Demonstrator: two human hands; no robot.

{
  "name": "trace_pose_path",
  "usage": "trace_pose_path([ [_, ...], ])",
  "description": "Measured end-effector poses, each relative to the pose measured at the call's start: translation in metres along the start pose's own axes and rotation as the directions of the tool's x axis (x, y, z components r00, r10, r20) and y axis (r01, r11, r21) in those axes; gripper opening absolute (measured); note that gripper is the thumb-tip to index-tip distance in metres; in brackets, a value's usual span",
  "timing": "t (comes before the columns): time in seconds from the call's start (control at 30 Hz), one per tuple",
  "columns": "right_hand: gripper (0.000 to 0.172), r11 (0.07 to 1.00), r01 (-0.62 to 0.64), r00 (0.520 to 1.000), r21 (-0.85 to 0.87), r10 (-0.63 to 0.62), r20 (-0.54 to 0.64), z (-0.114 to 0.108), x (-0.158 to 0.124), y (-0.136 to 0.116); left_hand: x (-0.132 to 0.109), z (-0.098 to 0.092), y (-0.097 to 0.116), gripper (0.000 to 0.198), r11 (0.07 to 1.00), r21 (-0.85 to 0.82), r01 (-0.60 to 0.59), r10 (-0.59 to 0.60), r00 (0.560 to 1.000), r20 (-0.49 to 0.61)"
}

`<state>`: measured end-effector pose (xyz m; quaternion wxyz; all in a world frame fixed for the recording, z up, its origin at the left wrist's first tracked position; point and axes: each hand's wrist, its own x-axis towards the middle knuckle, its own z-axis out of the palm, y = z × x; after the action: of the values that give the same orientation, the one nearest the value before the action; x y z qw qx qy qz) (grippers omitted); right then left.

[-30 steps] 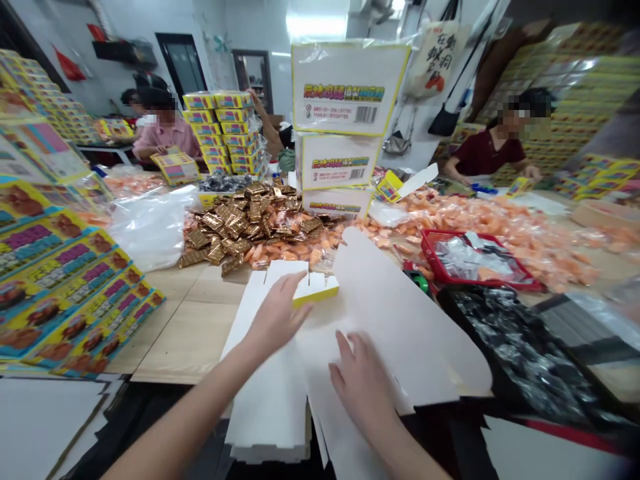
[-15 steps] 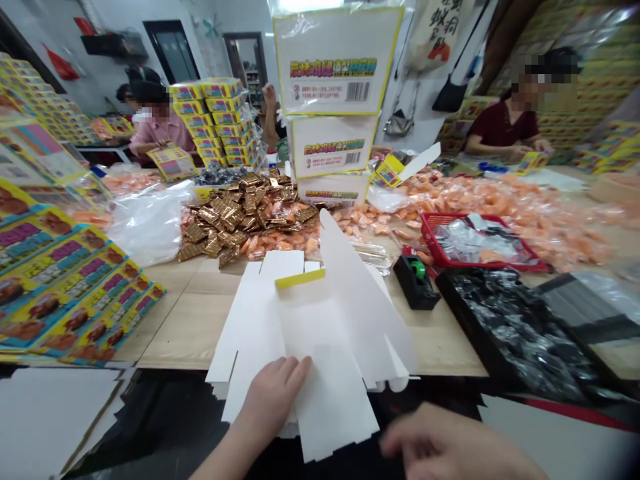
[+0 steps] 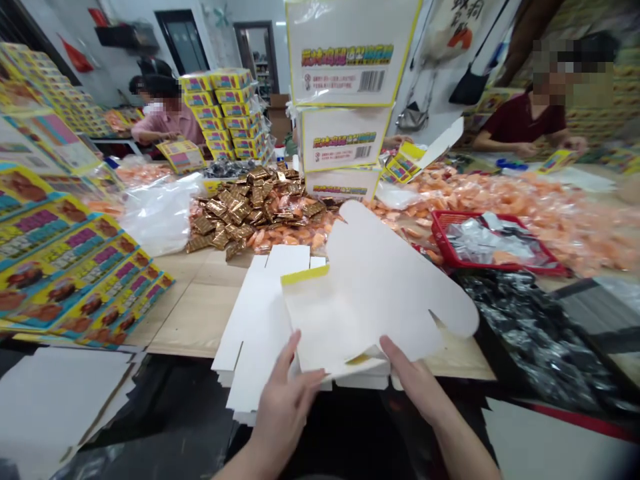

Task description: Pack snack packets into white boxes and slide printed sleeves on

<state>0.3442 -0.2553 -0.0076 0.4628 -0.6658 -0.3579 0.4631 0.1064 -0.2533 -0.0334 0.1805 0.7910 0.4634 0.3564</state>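
The left hand [image 3: 285, 417] is half open, fingers spread under the near edge of a white card carton blank [image 3: 365, 293]. Just beyond that hand lies a stack of flat blanks [image 3: 255, 333] on the worktop [image 3: 195, 310]. The lifted blank sits between and ahead of both hands, its yellow-edged flap facing away from them. The right hand [image 3: 415, 377], equally open, meets the same edge; I cannot tell whether either hand pinches the card or only supports it. Folding the blank looks like the step in hand, and the curled lower flap seems to call for creasing next. Its underside is hidden.
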Motion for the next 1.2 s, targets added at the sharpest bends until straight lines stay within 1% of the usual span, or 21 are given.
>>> trace_pose_path([
  [0.1,0.058,0.987,0.153,0.985,-0.053,-0.157,-0.077,0.012,-0.005,0.017,0.03,-0.001,-0.002,0.021,0.957,-0.2,0.21,-0.234,0.966,-0.106],
  [0.17,0.055,0.961,0.249,0.949,-0.123,-0.267,-0.165,0.032,-0.004,0.029,0.042,0.002,-0.002,0.028,0.945,-0.202,0.257,-0.299,0.93,-0.214],
  [0.23,0.047,0.92,0.318,0.899,-0.228,-0.369,-0.237,0.047,0.0,0.036,0.045,0.005,0.0,0.026,0.979,-0.029,0.201,-0.201,0.934,-0.295],
  [0.27,0.044,0.897,0.333,0.875,-0.29,-0.408,-0.259,0.049,0.001,0.037,0.044,0.005,0.001,0.023,0.986,0.1,0.13,-0.097,0.953,-0.286],
  [0.33,0.041,0.84,0.321,0.859,-0.438,-0.453,-0.238,0.041,-0.002,0.031,0.04,0.003,0.002,0.019,0.946,0.319,-0.055,0.116,0.978,-0.176],
  [0.37,0.037,0.802,0.297,0.883,-0.519,-0.438,-0.171,0.033,-0.007,0.026,0.039,0.0,0.001,0.021,0.913,0.382,-0.14,0.192,0.976,-0.103],
  [0.43,0.028,0.688,0.338,0.931,-0.643,-0.345,0.12,0.02,-0.023,0.013,0.041,-0.005,0.0,0.019,0.853,0.447,-0.269,0.273,0.96,0.057],
  [0.47,0.025,0.622,0.443,0.896,-0.645,-0.304,0.323,0.018,-0.032,0.005,0.046,-0.008,-0.001,0.014,0.829,0.46,-0.317,0.276,0.949,0.155],
  [0.53,0.013,0.486,0.689,0.713,-0.538,-0.319,0.625,0.025,-0.045,-0.01,0.061,-0.012,-0.001,0.014,0.811,0.446,-0.378,0.211,0.901,0.38],
  [0.57,0.011,0.4,0.761,0.643,-0.51,-0.366,0.673,0.035,-0.047,-0.016,0.071,-0.014,0.0,0.014,0.819,0.425,-0.385,0.148,0.858,0.491],
  [0.6,0.017,0.31,0.778,0.628,-0.546,-0.404,0.666,0.046,-0.045,-0.022,0.081,-0.016,0.001,0.012,0.834,0.406,-0.373,0.077,0.808,0.584],
  [0.63,0.021,0.233,0.736,0.667,-0.636,-0.406,0.624,0.058,-0.039,-0.026,0.09,-0.018,0.003,0.008,0.849,0.394,-0.353,0.011,0.757,0.653],
  [0.7,0.02,0.126,0.562,0.803,-0.818,-0.319,0.503,0.078,-0.02,-0.033,0.106,-0.02,0.008,0.01,0.86,0.395,-0.323,-0.076,0.684,0.725],
  [0.73,0.02,0.096,0.496,0.85,-0.863,-0.259,0.459,0.085,-0.01,-0.036,0.111,-0.021,0.01,0.013,0.856,0.404,-0.322,-0.096,0.668,0.738],
  [0.8,0.019,0.092,0.453,0.885,-0.887,-0.169,0.434,0.089,0.006,-0.041,0.118,-0.022,0.013,0.017,0.843,0.421,-0.336,-0.106,0.662,0.742],
  [0.87,0.018,0.131,0.463,0.885,-0.877,-0.128,0.448,0.087,0.011,-0.044,0.121,-0.022,0.015,0.015,0.836,0.426,-0.347,-0.116,0.647,0.754],
  [0.93,0.017,0.16,0.48,0.877,-0.862,-0.095,0.471,0.084,0.008,-0.048,0.122,-0.022,0.018,0.015,0.836,0.415,-0.359,-0.13,0.605,0.786],
  [1.0,0.018,0.161,0.508,0.861,-0.846,-0.075,0.503,0.081,0.003,-0.049,0.123,-0.022,0.022,0.017,0.841,0.395,-0.37,-0.144,0.55,0.823],
  [1.07,0.017,0.138,0.549,0.836,-0.824,-0.078,0.544,0.08,0.0,-0.046,0.121,-0.022,0.026,0.02,0.847,0.38,-0.371,-0.148,0.522,0.84],
  [1.13,0.015,0.082,0.589,0.806,-0.804,-0.127,0.578,0.08,0.0,-0.035,0.115,-0.021,0.026,0.022,0.853,0.384,-0.354,-0.159,0.524,0.836],
  [1.2,0.014,0.011,0.627,0.75,-0.779,-0.278,0.6,0.078,0.0,-0.015,0.107,-0.021,0.022,0.022,0.857,0.394,-0.331,-0.175,0.533,0.828],
])
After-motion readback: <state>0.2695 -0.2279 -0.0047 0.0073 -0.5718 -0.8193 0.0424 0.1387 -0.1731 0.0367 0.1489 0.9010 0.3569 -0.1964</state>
